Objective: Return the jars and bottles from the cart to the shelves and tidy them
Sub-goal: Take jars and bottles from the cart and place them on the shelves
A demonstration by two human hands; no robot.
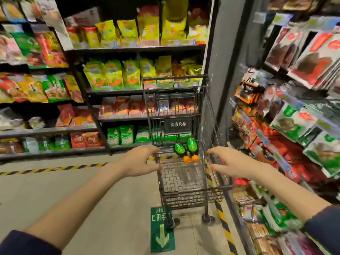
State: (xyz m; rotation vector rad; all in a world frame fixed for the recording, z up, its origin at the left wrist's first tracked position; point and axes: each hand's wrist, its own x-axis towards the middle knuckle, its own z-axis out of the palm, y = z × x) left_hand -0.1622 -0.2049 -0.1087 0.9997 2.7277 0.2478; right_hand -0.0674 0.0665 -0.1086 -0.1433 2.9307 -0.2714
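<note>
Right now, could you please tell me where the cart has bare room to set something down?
The cart floor is bare from the two bottles back to its near wall, between the left hand and right hand. The bottles fill the far end; packed shelves crowd its right side.

We saw a green exit sign [162,230] with an arrow on the grey floor [55,190], striped hazard tape [55,169] farther left, yellow snack bags [112,76] ahead, and a dark pillar [226,70] to their right.

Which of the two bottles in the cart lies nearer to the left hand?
The bottle on the left, closest to the left hand; the other bottle lies on its right.
</note>
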